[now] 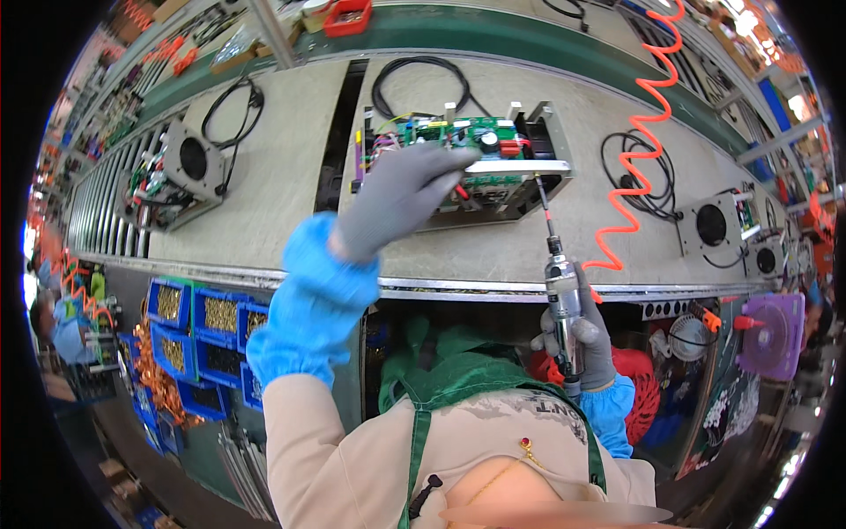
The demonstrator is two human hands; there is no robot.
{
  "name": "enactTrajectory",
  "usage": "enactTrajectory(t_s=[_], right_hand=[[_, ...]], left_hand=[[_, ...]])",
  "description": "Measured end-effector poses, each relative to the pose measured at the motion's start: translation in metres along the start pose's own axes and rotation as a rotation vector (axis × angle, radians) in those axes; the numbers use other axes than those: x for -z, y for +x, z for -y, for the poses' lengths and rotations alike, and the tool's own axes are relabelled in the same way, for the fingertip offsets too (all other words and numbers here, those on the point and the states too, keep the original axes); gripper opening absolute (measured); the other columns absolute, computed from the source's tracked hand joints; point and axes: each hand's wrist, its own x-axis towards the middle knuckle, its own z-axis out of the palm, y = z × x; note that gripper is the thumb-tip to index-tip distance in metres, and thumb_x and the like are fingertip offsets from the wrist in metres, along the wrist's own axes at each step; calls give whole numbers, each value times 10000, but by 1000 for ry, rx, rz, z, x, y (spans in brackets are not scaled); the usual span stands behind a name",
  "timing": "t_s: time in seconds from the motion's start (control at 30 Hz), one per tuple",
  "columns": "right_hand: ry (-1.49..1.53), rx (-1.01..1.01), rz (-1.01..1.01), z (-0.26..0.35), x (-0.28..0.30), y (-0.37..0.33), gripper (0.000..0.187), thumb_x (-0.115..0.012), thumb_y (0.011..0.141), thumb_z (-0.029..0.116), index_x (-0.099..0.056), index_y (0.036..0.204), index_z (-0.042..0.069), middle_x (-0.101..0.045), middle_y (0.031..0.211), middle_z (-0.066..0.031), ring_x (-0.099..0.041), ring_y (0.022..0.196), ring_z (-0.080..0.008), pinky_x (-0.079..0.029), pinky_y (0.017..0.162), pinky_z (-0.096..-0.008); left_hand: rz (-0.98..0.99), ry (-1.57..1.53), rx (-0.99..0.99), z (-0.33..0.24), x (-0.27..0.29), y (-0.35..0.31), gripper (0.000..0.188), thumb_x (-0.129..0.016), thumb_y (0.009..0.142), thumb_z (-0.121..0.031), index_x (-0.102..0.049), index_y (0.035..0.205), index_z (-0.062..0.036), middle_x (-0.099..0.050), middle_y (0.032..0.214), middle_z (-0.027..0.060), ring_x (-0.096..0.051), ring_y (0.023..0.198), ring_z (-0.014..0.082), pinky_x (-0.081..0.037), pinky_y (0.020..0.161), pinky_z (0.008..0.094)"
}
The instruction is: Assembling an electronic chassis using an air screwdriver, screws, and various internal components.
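An electronic unit (423, 132) with green circuit boards, wires and a metal frame stands on the worktable. My left hand (397, 198), in a grey glove, reaches over its left front, fingers and thumb closed on the left end of a pale metal bar (520, 166) along its front. Part of the grip is hidden by the glove. In my right hand (586, 331), also gloved, is a silver power screwdriver (562, 291), held upright. Its long bit points away from me and meets the unit near the bar's right end. Whether a screw sits at the tip is too small to tell.
Similar units stand at left (181, 167) and right (718, 225), with black cables. An orange coiled air hose (648, 132) hangs right of the middle unit. Blue bins (216, 313) of small fasteners are below the table's left edge; a purple fan (771, 335) stands lower right.
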Motion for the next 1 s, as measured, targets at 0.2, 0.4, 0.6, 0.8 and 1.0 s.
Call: enactTrajectory(t_s=[0.2,0.4,0.6,0.8,1.0], right_hand=[[-13,-4,-47,-2,-10,-1,1006,-723,729,300,-106,1518,200,-571,854,-144,-590,566,-185,-580,657,-384],[21,-28,-124,-1,-21,-1,1036,-723,678,237,-121,1519,195,-582,829,-127,-599,572,-178,-577,643,-360],[37,-18,-116,-6,-19,1,1055,-739,664,255,-124,1519,199,-584,829,-128,-605,569,-183,-577,627,-357],[55,-7,-103,-11,-19,1,1036,-732,680,255,-124,1518,219,-583,842,-136,-606,568,-188,-580,603,-355],[102,35,-89,-17,-23,0,1003,-710,707,213,-119,1518,207,-578,841,-132,-609,582,-190,-578,589,-342]], left_hand=[[310,-35,31,27,-55,106,314,-628,833,-82,-654,1146,-72,-687,1018,169,-673,909,245,-507,827,327],[606,-49,64,30,-66,137,395,-667,750,-100,-674,1144,-96,-712,950,110,-670,862,189,-506,814,292],[562,-77,132,29,-67,138,345,-681,752,-107,-691,1095,-68,-717,926,110,-675,838,183,-518,786,301],[552,-107,144,32,-72,136,337,-697,767,-122,-695,1102,-88,-715,971,120,-676,876,190,-513,814,307],[532,-96,69,30,-68,131,326,-667,761,-160,-696,1072,-64,-703,967,149,-669,885,254,-504,824,329]])
